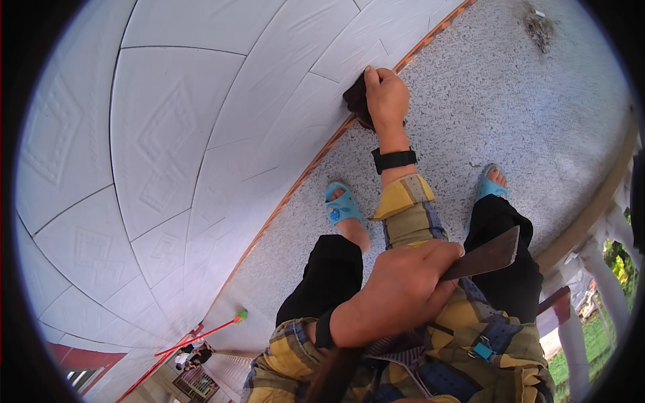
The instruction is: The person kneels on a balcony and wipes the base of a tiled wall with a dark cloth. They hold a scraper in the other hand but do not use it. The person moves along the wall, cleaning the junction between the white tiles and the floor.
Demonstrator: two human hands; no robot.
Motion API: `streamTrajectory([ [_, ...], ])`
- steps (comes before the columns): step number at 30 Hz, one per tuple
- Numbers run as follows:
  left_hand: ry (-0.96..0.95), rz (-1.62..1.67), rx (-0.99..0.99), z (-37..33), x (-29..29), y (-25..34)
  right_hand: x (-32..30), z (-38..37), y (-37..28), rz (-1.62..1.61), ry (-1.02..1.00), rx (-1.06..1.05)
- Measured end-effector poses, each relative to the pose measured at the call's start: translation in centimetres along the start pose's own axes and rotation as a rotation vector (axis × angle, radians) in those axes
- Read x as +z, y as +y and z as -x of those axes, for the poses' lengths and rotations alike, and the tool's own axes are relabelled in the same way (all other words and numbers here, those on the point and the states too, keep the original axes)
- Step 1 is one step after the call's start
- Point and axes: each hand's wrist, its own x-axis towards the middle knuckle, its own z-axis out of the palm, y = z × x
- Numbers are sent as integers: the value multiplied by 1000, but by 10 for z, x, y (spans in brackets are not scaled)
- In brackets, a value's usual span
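Observation:
My right hand stretches forward, closed on a dark brown cloth. It presses the cloth against the foot of the white tiled wall, where the wall meets the speckled floor. Nearer to me, my left hand comes in from the lower left and passes over my right forearm. Its fingers are wrapped round a flat metal blade that points to the right and has a worn, pale end edge. A dark, bar-like part shows below my left wrist; whether it belongs to the blade I cannot tell.
A thin orange-brown strip edges the floor along the wall. My feet in blue slippers stand apart. Dark debris lies at the far right. White balusters line the right side. Behind, at lower left, is a red-handled broom.

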Motion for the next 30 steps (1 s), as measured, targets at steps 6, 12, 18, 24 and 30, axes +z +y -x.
streamTrajectory([
  [6, -10, -20, -13, -4, 2, -1, -1, -8, 2, 29, -23, 48],
  [12, 1, -22, 7, -6, 0, -3, 3, -5, 11, 6, -127, -46],
  [18, 6, -27, 45, -8, 2, -4, 8, 13, 7, -15, -80, 3],
  [24, -13, -13, 2, -6, 2, -5, 20, 42, 9, -41, -197, 14],
  [30, -23, -31, -4, 0, -2, -9, 26, 52, 19, -103, -145, -69],
])
